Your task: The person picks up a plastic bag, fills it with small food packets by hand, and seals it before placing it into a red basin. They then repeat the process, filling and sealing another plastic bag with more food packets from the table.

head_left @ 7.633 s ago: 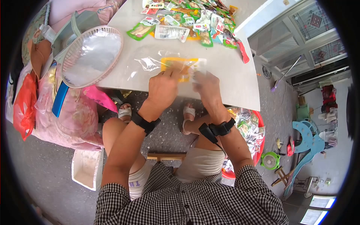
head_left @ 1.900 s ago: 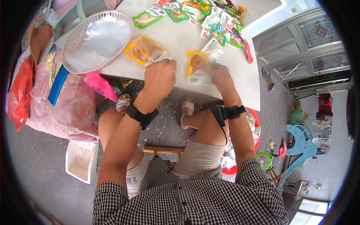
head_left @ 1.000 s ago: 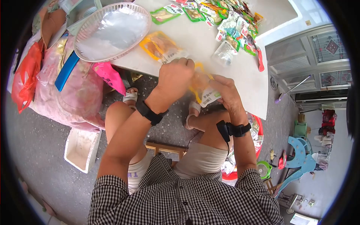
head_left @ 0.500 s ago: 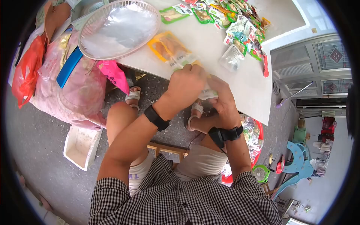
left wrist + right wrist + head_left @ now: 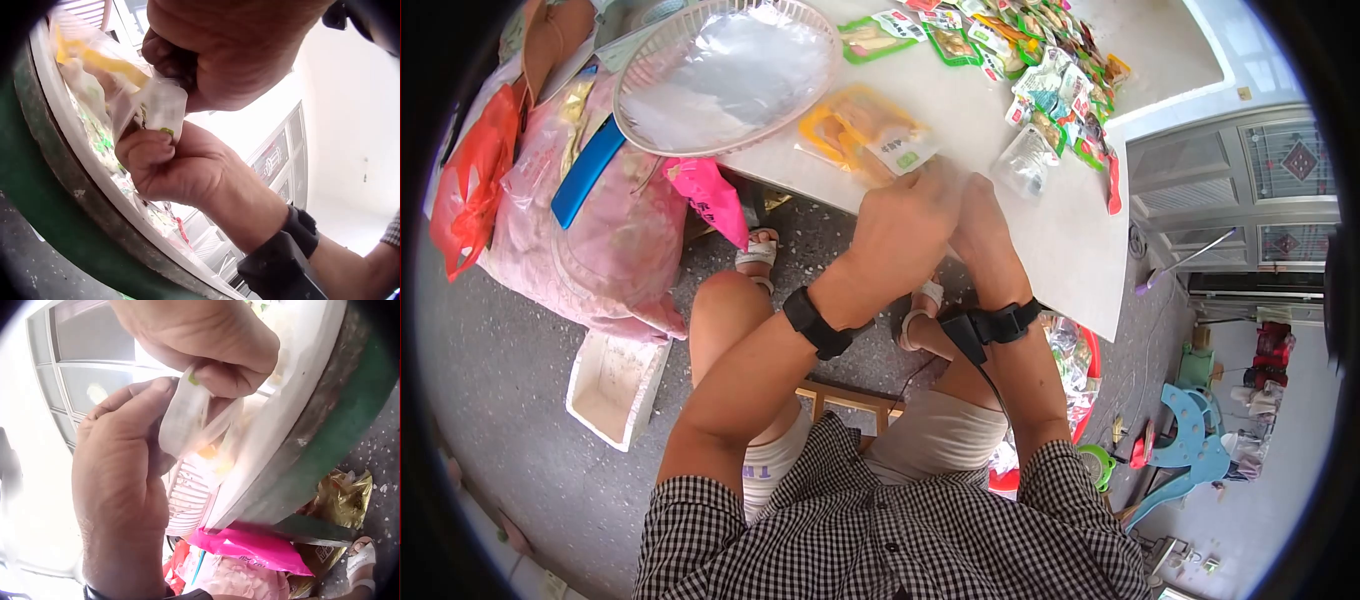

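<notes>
Yellow-edged food pouches [image 5: 850,125] with white label ends lie in clear plastic film at the table's near edge, overlapping each other in the head view. My left hand [image 5: 900,225] and right hand [image 5: 985,235] are close together at their near end, fingertips blurred. In the left wrist view, the curled left fingers grip the film above a white label end [image 5: 165,106] with a green mark. The right hand [image 5: 181,165] pinches the lower side of that end between thumb and bent fingers. In the right wrist view the white end stands between both hands, partly covered by the fingers.
A pink oval basket [image 5: 725,75] with clear plastic bags stands at the table's left. A heap of snack pouches [image 5: 1055,75] lies at the back right, with a clear-silver packet [image 5: 1027,160] nearer. Below the table's right edge is a red tub [image 5: 1090,390] of packets.
The separate yellow pouch held between the hands has moved left onto the yellow pouch in the film. My right hand has come in against the left. The head view has shifted.
</notes>
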Demonstrator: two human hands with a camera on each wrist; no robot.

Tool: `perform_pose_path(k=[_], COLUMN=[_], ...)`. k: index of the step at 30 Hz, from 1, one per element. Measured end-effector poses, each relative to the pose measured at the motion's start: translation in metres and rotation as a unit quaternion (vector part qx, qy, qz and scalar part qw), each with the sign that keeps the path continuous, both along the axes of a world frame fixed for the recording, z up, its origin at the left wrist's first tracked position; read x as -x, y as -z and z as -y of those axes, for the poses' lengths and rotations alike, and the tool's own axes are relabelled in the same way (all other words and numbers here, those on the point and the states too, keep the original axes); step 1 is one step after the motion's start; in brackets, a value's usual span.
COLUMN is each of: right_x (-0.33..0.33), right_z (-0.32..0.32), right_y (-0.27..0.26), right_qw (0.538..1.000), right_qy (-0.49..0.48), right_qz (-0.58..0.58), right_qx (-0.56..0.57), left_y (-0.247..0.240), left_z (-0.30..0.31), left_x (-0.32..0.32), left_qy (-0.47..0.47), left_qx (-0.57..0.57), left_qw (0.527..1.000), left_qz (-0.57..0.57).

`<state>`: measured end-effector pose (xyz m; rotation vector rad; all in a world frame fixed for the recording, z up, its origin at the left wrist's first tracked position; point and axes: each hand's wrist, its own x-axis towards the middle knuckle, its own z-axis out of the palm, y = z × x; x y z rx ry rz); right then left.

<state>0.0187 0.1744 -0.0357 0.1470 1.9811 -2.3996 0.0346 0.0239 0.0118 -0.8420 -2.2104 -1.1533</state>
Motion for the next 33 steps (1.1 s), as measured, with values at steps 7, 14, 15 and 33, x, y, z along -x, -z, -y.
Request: perform_pose_path(k=[7, 14, 15, 33], right_x=[-0.043, -0.002, 0.003, -0.018], right_z=[0.03, -0.002, 0.001, -0.024], right_y=[-0.055, 0.02, 0.016, -0.064], right_qw=[0.958, 0.805, 0.74, 0.913], right_qy=[0.044, -0.045, -0.037, -0.004], right_qz=[0.142, -0.236, -0.279, -0.19], right_qx=[0.244, -0.542, -0.611, -0.36], left_y=[-0.001, 0.007, 0.01, -0.033], left_z=[0.009, 0.003, 0.001, 0.012], left_x=[0.005, 0.002, 0.003, 0.026], left_qy=[-0.023, -0.009, -0.014, 0.04], left_qx=[0.035, 0.028, 0.014, -0.029], left_qw=[0.999, 0.999, 0.999, 0.998], left_qz=[0.023, -0.019, -0.027, 0.025])
